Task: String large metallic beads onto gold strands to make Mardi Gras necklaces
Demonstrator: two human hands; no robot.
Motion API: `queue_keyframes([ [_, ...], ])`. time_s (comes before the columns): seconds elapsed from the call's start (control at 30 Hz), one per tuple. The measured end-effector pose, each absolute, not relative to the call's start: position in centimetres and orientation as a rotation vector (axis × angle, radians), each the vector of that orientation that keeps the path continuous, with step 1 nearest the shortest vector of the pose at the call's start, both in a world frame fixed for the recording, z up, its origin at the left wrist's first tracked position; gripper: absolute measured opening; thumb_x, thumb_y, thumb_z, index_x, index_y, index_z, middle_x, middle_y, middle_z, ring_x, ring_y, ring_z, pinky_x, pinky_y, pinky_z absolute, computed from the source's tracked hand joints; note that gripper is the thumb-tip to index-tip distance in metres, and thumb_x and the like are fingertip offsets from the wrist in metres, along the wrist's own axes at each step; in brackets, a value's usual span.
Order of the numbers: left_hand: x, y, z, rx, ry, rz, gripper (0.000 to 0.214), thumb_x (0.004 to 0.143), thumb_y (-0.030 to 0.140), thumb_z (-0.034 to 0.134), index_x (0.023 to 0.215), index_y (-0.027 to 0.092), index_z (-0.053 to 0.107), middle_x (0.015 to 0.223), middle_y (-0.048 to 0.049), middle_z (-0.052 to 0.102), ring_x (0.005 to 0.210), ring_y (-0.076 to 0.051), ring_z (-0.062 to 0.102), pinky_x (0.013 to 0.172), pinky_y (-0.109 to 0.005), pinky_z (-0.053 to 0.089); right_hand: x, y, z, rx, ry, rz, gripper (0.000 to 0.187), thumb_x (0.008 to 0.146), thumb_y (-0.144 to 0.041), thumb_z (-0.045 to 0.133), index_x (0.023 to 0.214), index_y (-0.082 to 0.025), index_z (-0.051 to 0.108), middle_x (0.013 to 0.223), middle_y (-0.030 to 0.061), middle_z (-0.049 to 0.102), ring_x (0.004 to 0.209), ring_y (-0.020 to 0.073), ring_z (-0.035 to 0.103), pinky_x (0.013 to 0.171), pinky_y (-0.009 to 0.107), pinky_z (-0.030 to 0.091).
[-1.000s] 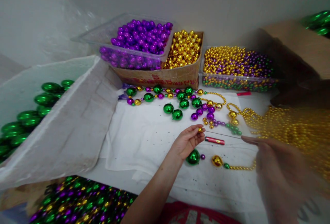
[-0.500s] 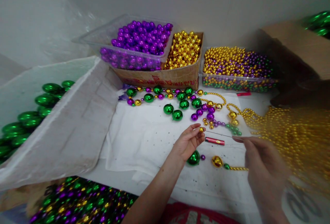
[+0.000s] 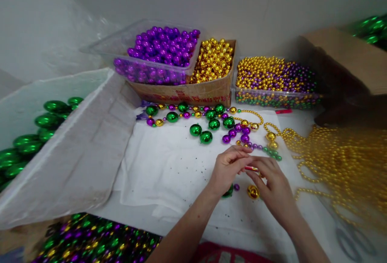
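Over the white cloth my two hands meet with their fingertips together. My left hand is closed in a pinch, and what it holds is hidden by the fingers. My right hand bends its thumb and fingers toward the left fingertips, also in a pinch whose contents I cannot make out. Between the hands, part of a red lighter shows. Just below them lie a large gold bead, a small purple bead and a large green bead, partly covered by my left wrist. Loose purple beads lie beyond the fingers.
A strung bead garland lies along the back. Behind it stand a tub of purple beads, a carton of gold beads and a tub of mixed small beads. Gold bead strands and scissors are at right; a bin at left.
My right hand has moved left to meet my left hand. The small gold bead in my left fingers and the thread stretched to my right hand no longer show. The view has shifted slightly.
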State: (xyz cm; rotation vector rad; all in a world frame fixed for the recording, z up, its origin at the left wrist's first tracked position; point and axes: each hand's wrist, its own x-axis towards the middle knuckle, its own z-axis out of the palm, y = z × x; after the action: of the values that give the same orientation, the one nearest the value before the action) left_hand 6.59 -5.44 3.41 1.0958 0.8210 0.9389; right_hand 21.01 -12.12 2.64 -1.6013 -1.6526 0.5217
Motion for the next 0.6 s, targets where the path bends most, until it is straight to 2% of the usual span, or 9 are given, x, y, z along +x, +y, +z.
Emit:
queue_keyframes([
  [0.07, 6.6, -5.1, 3.6, 1.078, 0.808, 0.982, 0.011, 0.073, 0.024, 0.07, 0.07, 0.013, 0.072, 0.096, -0.0084, 0.067, 0.056, -0.006, 0.049, 0.049, -0.02, 0.037, 20.6, -11.9, 2.7, -1.605, -1.485, 0.649, 0.021, 0.088, -0.036, 0.055, 0.084, -0.022, 0.07, 0.088, 0.006, 0.069, 0.087, 0.0236, 0.059, 0.078, 0.038, 0.046],
  [0.17, 6.1, -4.2, 3.0, 1.019, 0.774, 0.94, 0.012, 0.074, 0.025, 0.068, 0.072, 0.013, 0.072, 0.089, -0.0079, 0.067, 0.058, -0.008, 0.049, 0.051, -0.021, 0.037, 20.4, -11.7, 2.4, -1.58, -1.085, 0.88, 0.022, 0.084, -0.038, 0.059, 0.08, -0.019, 0.069, 0.068, 0.003, 0.066, 0.066, 0.0188, 0.06, 0.061, 0.031, 0.047],
  [0.23, 5.6, -3.3, 2.0, 1.039, 0.75, 0.832, 0.013, 0.074, 0.025, 0.068, 0.081, 0.014, 0.073, 0.092, -0.0081, 0.067, 0.062, -0.01, 0.051, 0.054, -0.022, 0.039, 20.5, -11.8, 2.2, -1.532, -0.87, 0.941, 0.025, 0.08, -0.04, 0.064, 0.084, -0.016, 0.07, 0.062, 0.001, 0.062, 0.05, 0.0136, 0.052, 0.046, 0.025, 0.04],
  [0.3, 5.3, -2.0, 0.9, 1.116, 0.845, 0.819, 0.02, 0.072, 0.023, 0.07, 0.091, 0.017, 0.072, 0.099, -0.0076, 0.066, 0.065, -0.011, 0.052, 0.058, -0.023, 0.041, 20.9, -11.9, 2.2, -1.541, -0.756, 0.857, 0.03, 0.077, -0.043, 0.067, 0.088, -0.015, 0.07, 0.063, 0.0007, 0.061, 0.042, 0.0096, 0.041, 0.038, 0.023, 0.03],
  [0.37, 5.3, -0.4, -0.3, 1.219, 1.048, 0.945, 0.024, 0.069, 0.021, 0.072, 0.093, 0.019, 0.071, 0.103, -0.0067, 0.063, 0.073, -0.014, 0.053, 0.064, -0.023, 0.043, 21.2, -12.1, 2.3, -1.601, -0.778, 0.662, 0.029, 0.078, -0.042, 0.066, 0.089, -0.016, 0.071, 0.07, 0.0024, 0.063, 0.046, 0.0107, 0.045, 0.04, 0.024, 0.032],
  [0.43, 5.7, 1.2, -1.4, 1.288, 1.201, 1.056, 0.028, 0.064, 0.018, 0.075, 0.092, 0.02, 0.069, 0.103, -0.0061, 0.06, 0.087, -0.018, 0.054, 0.075, -0.025, 0.044, 21.4, -12.2, 2.6, -1.631, -0.946, 0.475, 0.023, 0.082, -0.039, 0.063, 0.087, -0.018, 0.072, 0.077, 0.0035, 0.065, 0.061, 0.0159, 0.056, 0.052, 0.027, 0.043],
  [0.5, 6.1, 2.4, -2.3, 1.291, 1.23, 1.046, 0.03, 0.06, 0.014, 0.077, 0.088, 0.02, 0.068, 0.098, -0.0056, 0.059, 0.098, -0.021, 0.052, 0.083, -0.027, 0.043, 21.5, -12.2, 2.9, -1.616, -1.138, 0.378, 0.018, 0.084, -0.034, 0.061, 0.085, -0.019, 0.072, 0.08, 0.0037, 0.065, 0.076, 0.0192, 0.06, 0.066, 0.031, 0.047],
  [0.53, 6.3, 2.7, -2.6, 1.275, 1.222, 1.021, 0.028, 0.058, 0.012, 0.078, 0.084, 0.019, 0.068, 0.094, -0.0051, 0.059, 0.1, -0.022, 0.052, 0.085, -0.027, 0.042, 21.6, -12.3, 3.1, -1.606, -1.185, 0.36, 0.016, 0.084, -0.032, 0.061, 0.084, -0.019, 0.072, 0.081, 0.0035, 0.065, 0.076, 0.019, 0.06, 0.068, 0.032, 0.047],
  [0.6, 6.3, 2.7, -3.0, 1.228, 1.203, 0.967, 0.023, 0.06, 0.012, 0.076, 0.08, 0.018, 0.066, 0.087, -0.0041, 0.059, 0.093, -0.02, 0.056, 0.081, -0.027, 0.045, 21.7, -12.5, 3.5, -1.598, -1.129, 0.358, 0.014, 0.082, -0.031, 0.064, 0.083, -0.019, 0.071, 0.082, 0.0031, 0.064, 0.065, 0.0154, 0.057, 0.058, 0.029, 0.046],
])
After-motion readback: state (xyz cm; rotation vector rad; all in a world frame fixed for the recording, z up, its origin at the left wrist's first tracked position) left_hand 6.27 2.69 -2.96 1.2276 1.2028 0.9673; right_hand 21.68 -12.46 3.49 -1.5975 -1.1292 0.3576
